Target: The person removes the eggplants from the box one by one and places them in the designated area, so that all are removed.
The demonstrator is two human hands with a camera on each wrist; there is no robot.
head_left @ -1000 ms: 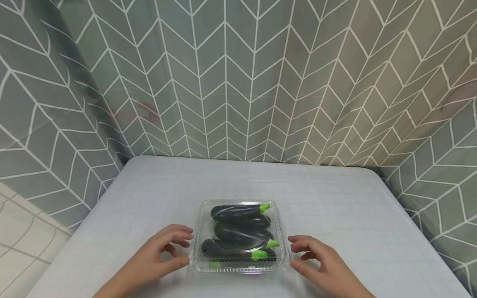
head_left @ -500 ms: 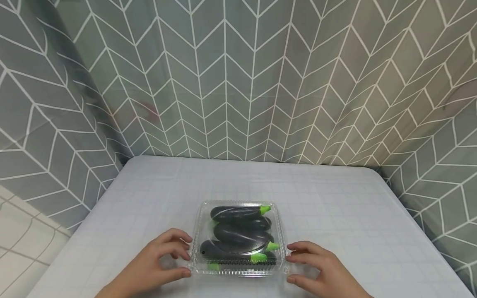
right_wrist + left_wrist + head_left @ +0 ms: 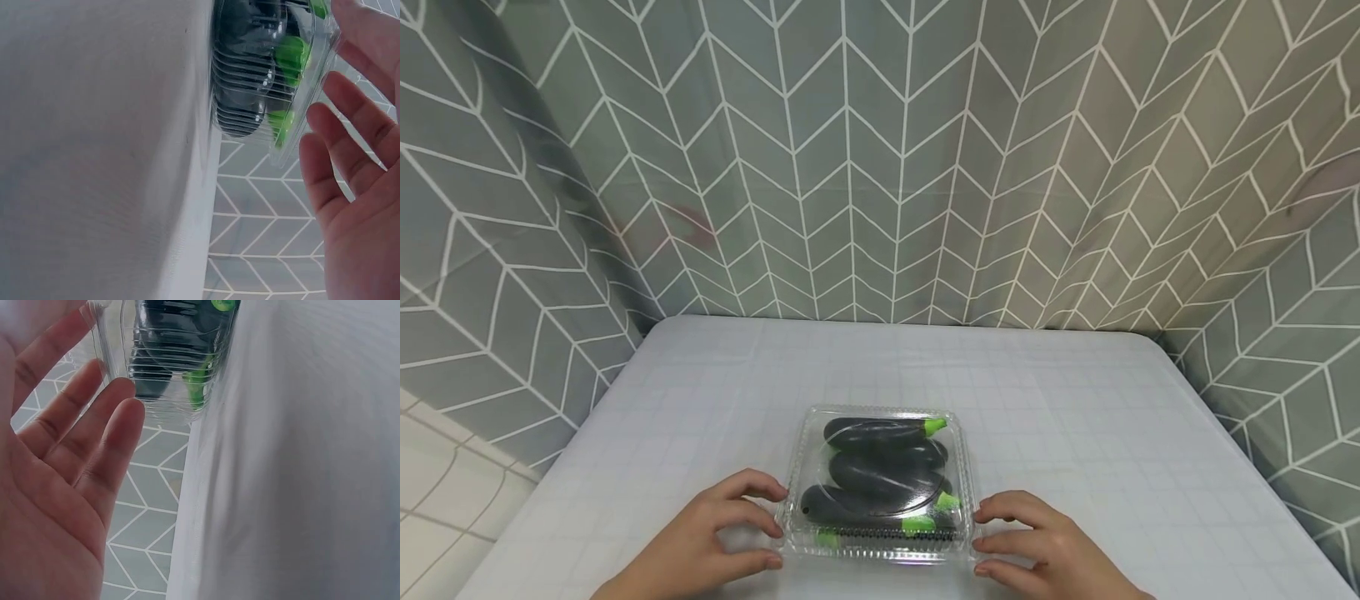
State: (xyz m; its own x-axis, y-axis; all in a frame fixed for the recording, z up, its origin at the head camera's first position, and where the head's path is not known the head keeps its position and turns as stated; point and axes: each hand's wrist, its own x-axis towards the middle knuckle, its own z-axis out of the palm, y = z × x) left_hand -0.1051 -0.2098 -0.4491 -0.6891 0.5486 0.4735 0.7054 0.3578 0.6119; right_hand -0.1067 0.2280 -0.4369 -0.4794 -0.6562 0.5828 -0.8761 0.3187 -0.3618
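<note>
A clear plastic clamshell box (image 3: 800,454) sits near the front of the table in the head view, its lid down. Several dark eggplants (image 3: 880,475) with green stem ends lie stacked inside. My left hand (image 3: 711,533) is at the box's left side, fingers spread and gently bent, fingertips right at the rim. On the opposite side, my right hand (image 3: 1048,542) mirrors it, its fingertips at the right rim. The left wrist view shows loosely extended fingers (image 3: 115,444) along the rim flange. Similarly relaxed fingers (image 3: 337,137) appear beside the ribbed wall in the right wrist view.
A white cloth (image 3: 760,358) with a faint grid covers the table. Grey curtains (image 3: 880,167) with white chevron lines rise behind it and at both sides. Pale floor tiles (image 3: 452,483) show at the lower left.
Both hands have come slightly nearer the table's front edge, with fingers more spread and fingertips closer to the box's rim. The box stays nearly in place, its lid still down.
</note>
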